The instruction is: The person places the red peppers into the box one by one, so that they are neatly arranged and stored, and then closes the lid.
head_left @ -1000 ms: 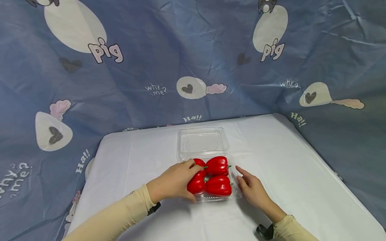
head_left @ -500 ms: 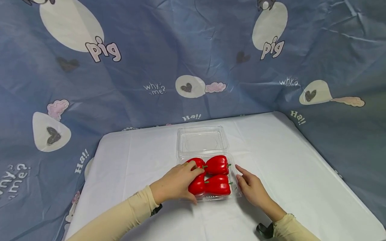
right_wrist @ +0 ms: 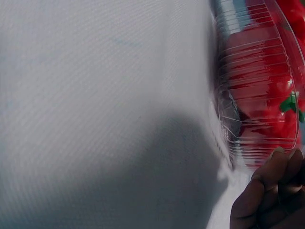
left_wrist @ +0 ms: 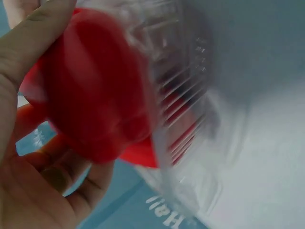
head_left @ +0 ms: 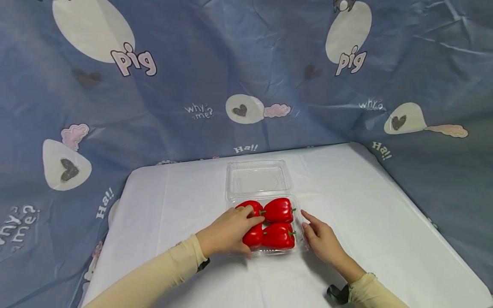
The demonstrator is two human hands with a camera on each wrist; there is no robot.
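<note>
Several red bell peppers sit in the base of a clear plastic clamshell box [head_left: 271, 252], among them a far-left pepper [head_left: 257, 206], a far-right pepper [head_left: 278, 209] and a near-right pepper [head_left: 277, 236]. My left hand [head_left: 227, 231] holds the near-left pepper [left_wrist: 95, 86], its thumb and fingers curled round the body. Part of this pepper is hidden under the hand in the head view. On the other side, my right hand [head_left: 322, 240] has its fingertips [right_wrist: 281, 155] right at the box's right wall, with no pepper in it.
The clear lid [head_left: 259, 179] lies folded back behind the base. A white cloth [head_left: 185, 188] covers the table. A blue printed curtain [head_left: 173, 85] hangs round its back and sides.
My left hand has shifted slightly to the right with the near-left pepper, and more of the far-left pepper now shows. My right hand keeps its place beside the box.
</note>
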